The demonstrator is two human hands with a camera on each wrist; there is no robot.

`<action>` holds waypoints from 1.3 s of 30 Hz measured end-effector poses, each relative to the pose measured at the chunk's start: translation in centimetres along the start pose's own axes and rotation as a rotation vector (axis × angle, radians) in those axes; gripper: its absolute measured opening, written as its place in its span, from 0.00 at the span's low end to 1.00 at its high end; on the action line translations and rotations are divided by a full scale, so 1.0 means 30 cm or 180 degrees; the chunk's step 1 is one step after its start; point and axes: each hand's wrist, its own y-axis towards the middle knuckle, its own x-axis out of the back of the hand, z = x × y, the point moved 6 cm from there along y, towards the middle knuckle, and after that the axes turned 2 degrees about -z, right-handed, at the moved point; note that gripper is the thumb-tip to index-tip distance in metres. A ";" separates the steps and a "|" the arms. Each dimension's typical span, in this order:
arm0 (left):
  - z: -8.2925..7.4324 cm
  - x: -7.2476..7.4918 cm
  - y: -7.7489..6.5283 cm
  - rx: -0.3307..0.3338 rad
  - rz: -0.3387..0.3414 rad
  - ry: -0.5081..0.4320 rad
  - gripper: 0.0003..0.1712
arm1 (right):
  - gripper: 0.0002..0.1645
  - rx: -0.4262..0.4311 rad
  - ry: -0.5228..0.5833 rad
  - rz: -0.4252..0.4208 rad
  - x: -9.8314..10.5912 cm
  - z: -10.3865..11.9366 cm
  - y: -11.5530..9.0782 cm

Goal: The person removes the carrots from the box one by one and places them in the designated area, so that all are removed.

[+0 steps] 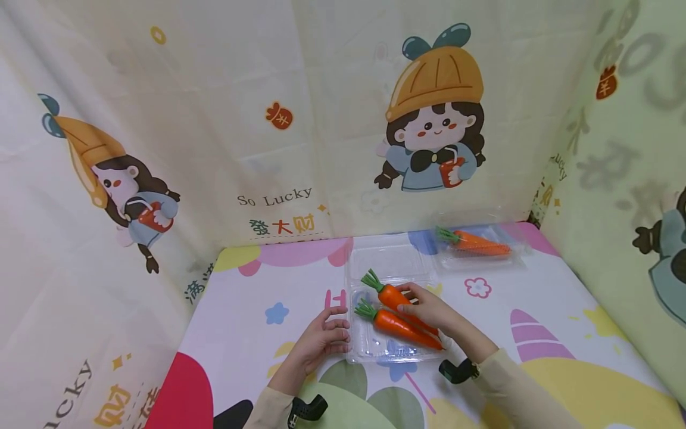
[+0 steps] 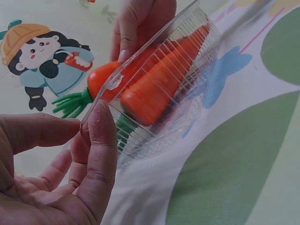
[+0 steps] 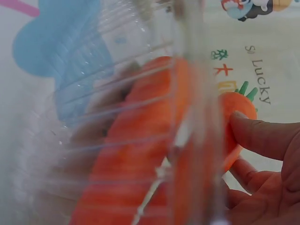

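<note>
An open clear plastic box [image 1: 360, 354] stands before me, its lid [image 1: 388, 257] laid back toward the wall. One orange carrot with a green top [image 1: 399, 328] lies in the base, slanting. My right hand [image 1: 431, 310] grips a second carrot [image 1: 392, 296] over the base, thumb and fingers round its thick end, its tip close to the first one. At the box's left side, my left hand [image 1: 320, 342] pinches the rim between thumb and forefinger, as the left wrist view shows. The right wrist view is blurred by the box wall [image 3: 197, 47].
Another clear box [image 1: 447, 262] with a carrot [image 1: 480, 243] inside stands at the back right, near the wall. A printed cloth [image 1: 278, 280] covers the table, and cartoon-printed sheets [image 1: 343, 149] hang around it.
</note>
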 end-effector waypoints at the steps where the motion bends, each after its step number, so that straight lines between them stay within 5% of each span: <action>1: 0.001 0.000 0.001 -0.0005 0.0000 0.0004 0.34 | 0.28 -0.0001 0.0002 0.0003 0.003 0.001 -0.001; 10: 0.004 0.004 0.003 -0.0006 -0.0031 0.0005 0.34 | 0.28 0.0103 0.0167 0.0058 0.027 0.029 -0.016; 24: 0.004 0.002 0.002 0.0002 -0.0024 0.0008 0.33 | 0.38 -0.0180 0.0871 0.0072 0.045 0.006 -0.011; 39: 0.011 0.004 0.004 -0.0001 -0.0017 -0.0012 0.34 | 0.47 -0.0012 0.1316 0.0052 0.136 -0.015 -0.059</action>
